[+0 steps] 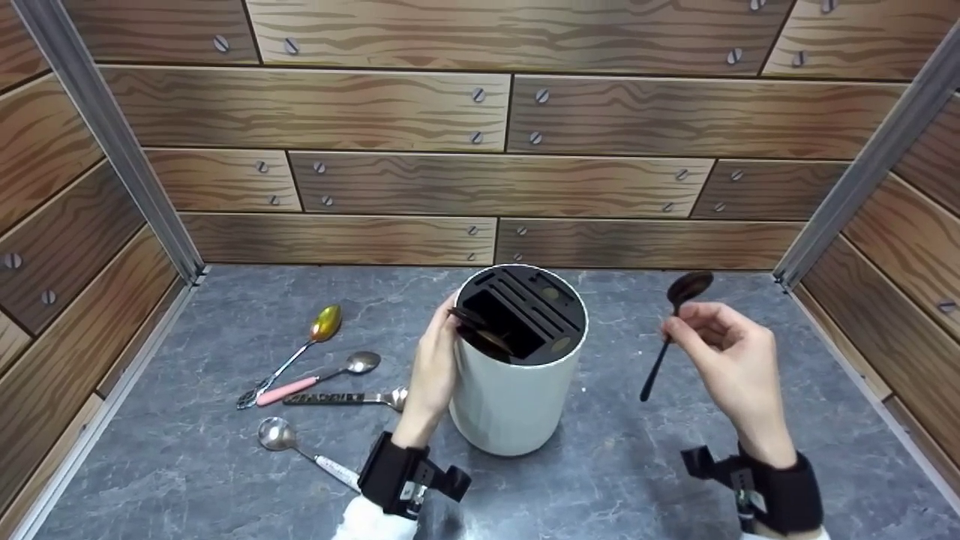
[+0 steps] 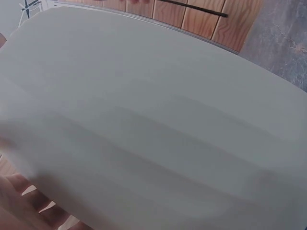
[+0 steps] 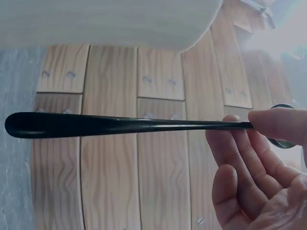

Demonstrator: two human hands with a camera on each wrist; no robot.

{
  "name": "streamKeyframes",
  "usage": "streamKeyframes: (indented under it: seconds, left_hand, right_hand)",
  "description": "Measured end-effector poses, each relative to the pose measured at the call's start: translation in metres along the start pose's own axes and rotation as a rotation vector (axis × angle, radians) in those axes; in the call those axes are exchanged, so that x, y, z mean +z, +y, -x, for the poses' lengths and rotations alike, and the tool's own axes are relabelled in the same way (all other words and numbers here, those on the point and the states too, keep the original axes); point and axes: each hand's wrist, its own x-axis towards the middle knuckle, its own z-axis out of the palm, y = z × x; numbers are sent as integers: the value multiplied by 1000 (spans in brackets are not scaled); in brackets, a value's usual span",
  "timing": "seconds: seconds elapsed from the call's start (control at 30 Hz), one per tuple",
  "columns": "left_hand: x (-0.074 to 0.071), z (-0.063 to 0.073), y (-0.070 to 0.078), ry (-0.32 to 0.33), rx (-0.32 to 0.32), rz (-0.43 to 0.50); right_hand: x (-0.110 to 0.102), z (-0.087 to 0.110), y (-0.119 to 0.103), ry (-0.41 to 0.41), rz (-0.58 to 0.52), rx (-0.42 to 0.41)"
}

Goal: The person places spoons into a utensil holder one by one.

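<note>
A white round utensil holder (image 1: pixel 510 405) with a black slotted top stands on the grey tabletop. Against its left side is my left hand (image 1: pixel 431 367), gripping it near the rim; in the left wrist view, curved fingers (image 2: pixel 29 203) show at the holder's edge. Dark utensils (image 1: pixel 487 341), perhaps spoons, stick up from the large opening beside that hand. To the right of the holder, my right hand (image 1: pixel 731 360) pinches a black spoon (image 1: pixel 657 367) near its neck, bowl up and handle slanting down. The right wrist view shows the spoon's long handle (image 3: pixel 96 124) apart from the holder.
Left of the holder lie a spoon with a yellow-orange bowl (image 1: pixel 326 324), a pink-handled spoon (image 1: pixel 289 391), a patterned-handle utensil (image 1: pixel 337 399) partly behind my left hand, and a round-bowled spoon (image 1: pixel 277 433) with a white handle. Wood-patterned walls (image 1: pixel 405 180) enclose the table.
</note>
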Motion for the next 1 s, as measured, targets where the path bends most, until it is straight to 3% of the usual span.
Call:
streamKeyframes:
  seconds: [0.47, 0.7, 1.0]
  left_hand:
    - [0, 1, 2, -3, 2, 0]
    - [0, 1, 1, -2, 9, -3]
    - [2, 1, 2, 14, -31, -12]
  right_hand:
    - [5, 15, -20, 115, -161, -56]
    - [8, 22, -24, 142, -224, -229]
    - [7, 33, -35, 141, -442, -362]
